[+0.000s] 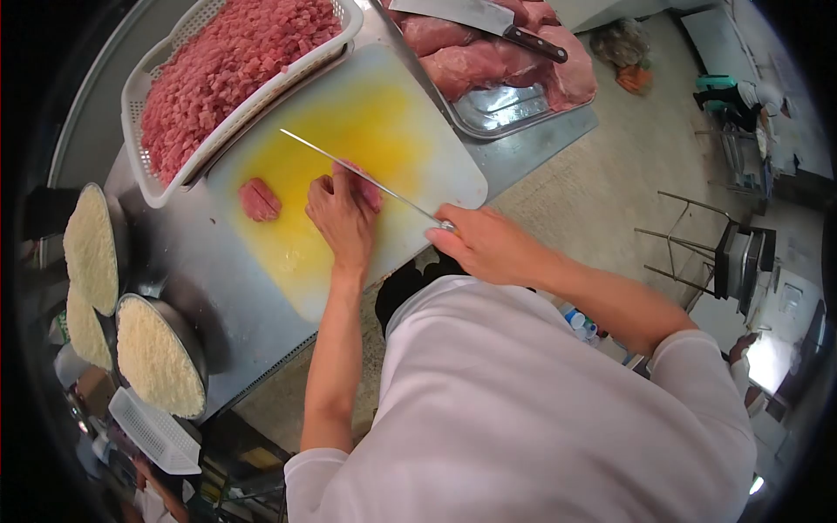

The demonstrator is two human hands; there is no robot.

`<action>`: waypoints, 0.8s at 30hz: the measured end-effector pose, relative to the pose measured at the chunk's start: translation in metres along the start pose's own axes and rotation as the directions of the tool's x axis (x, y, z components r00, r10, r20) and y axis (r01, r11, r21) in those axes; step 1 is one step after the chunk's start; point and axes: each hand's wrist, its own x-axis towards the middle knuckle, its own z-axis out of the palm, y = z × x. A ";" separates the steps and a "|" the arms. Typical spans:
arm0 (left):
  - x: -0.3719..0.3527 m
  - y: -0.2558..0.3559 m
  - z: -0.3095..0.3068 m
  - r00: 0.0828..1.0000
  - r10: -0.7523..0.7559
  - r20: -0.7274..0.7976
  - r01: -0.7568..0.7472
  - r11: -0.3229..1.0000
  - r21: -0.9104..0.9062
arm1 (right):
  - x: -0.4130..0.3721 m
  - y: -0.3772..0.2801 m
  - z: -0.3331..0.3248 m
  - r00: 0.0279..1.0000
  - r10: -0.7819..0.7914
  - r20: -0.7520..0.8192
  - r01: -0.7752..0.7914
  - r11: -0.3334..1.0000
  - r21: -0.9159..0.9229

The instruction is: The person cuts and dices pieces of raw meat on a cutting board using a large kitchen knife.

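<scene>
My right hand (475,242) is wrapped round the handle of a long knife (384,186), whose blade reaches up and left across the stained cutting board (462,170). Under the blade, my left hand (340,213) presses bent fingers on a piece of pink meat (368,189), partly hidden by the hand and knife. Another small piece of meat (259,200) lies on the board to the left of my left hand.
A white basket (349,22) of diced meat stands behind the board. Behind right, a metal tray (497,131) holds large meat pieces and a cleaver (532,41). Bowls of pale grains (155,353) stand at left. People are at far right and lower left.
</scene>
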 end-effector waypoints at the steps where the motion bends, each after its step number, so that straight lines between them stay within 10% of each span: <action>1: 0.000 0.000 0.000 0.999 -0.030 0.016 0.030 0.999 -0.023 | 0.012 0.003 0.010 0.996 -0.082 -0.041 0.080 0.995 -0.058; 24: -0.011 -0.011 -0.006 0.997 0.028 -0.076 -0.045 0.974 -0.223 | 0.036 -0.027 0.010 0.999 0.007 0.047 -0.004 0.999 -0.047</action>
